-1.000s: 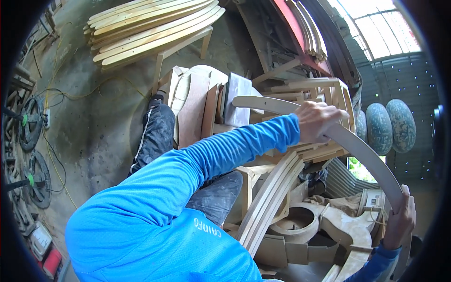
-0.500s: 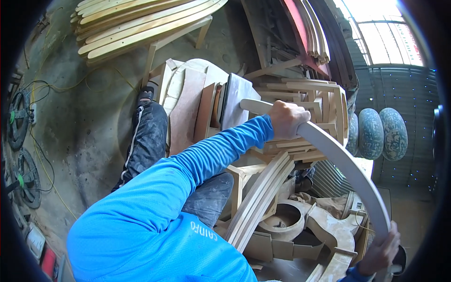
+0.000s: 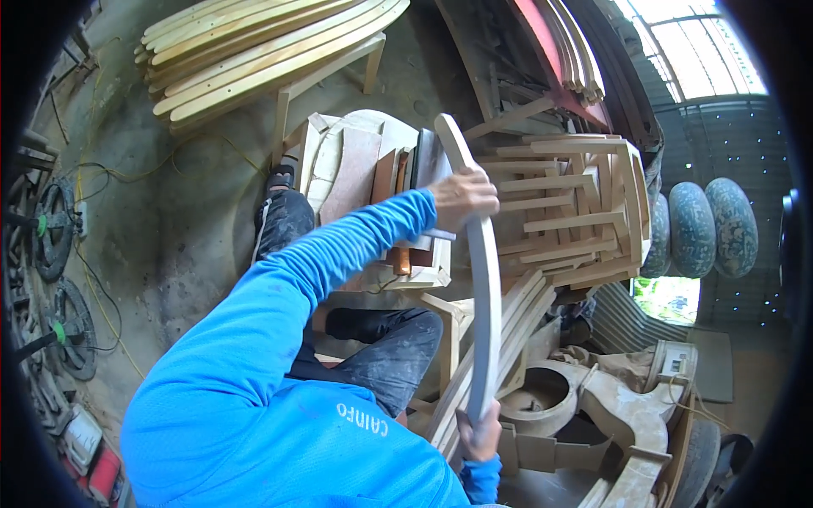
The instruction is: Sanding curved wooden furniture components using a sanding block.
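A long, curved slat [image 3: 486,296] of pale greyish wood stands nearly upright in the middle of the view, its bow turned toward three o'clock; taking the slat's own centre as the clock's middle, the left hand [image 3: 464,196] is near twelve, fingers closed around the slat a little below its upper end. The right hand [image 3: 481,432] is at six o'clock, wrapped around the lower end, its outline slightly blurred. Behind the slat's lower half, a bundle of curved strips [image 3: 518,326] slants from one o'clock to seven. Just past it, at five, sits a ring-shaped wooden part [image 3: 539,406]. Near half past one lies a pile of pale angular frames [image 3: 584,203]. At half past ten, beyond the left wrist, a low wooden piece [image 3: 371,121] bears upright boards, among them a reddish-brown panel [image 3: 350,165]. A sandalled foot [image 3: 284,173] is at ten o'clock beside it, and a knee in dark, dusty trousers [image 3: 398,351] at eight. Farther out, a stack of yellowish slats [image 3: 279,51] rests on a stand at eleven, mottled rounded objects [image 3: 693,229] show at half past two, and black wheels [image 3: 56,328] stand toward nine.
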Demonstrator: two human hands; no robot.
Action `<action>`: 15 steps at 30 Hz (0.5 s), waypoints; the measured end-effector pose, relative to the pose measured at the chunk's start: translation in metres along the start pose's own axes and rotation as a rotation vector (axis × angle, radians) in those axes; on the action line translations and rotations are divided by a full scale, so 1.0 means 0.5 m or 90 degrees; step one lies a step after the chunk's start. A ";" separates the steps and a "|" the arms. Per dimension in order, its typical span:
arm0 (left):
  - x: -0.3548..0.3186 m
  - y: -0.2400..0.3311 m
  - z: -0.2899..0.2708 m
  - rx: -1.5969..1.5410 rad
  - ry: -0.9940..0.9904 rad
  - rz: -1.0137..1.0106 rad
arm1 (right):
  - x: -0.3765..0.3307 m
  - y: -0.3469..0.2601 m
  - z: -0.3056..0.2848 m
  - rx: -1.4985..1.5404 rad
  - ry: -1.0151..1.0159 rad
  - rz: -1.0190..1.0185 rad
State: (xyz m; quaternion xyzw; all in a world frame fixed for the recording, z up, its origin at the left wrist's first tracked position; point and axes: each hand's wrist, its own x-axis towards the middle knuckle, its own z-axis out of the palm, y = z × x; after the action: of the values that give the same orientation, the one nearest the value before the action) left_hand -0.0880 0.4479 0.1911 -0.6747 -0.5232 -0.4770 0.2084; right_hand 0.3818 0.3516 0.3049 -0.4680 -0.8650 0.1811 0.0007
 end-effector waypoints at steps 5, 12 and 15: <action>-0.024 0.020 -0.086 0.007 -0.278 -0.087 | 0.031 0.004 0.122 0.044 0.042 -0.058; -0.041 0.188 -0.029 -0.049 -0.127 -0.152 | -0.063 0.075 0.053 -0.007 0.074 -0.058; -0.038 0.157 -0.020 -0.037 -0.106 -0.145 | -0.042 0.077 0.053 -0.059 0.031 -0.049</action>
State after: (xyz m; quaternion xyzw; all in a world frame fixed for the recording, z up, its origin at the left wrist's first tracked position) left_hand -0.0213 0.4019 0.1965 -0.6540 -0.5981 -0.4546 0.0892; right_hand 0.4202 0.3453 0.2718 -0.4385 -0.8893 0.1295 0.0069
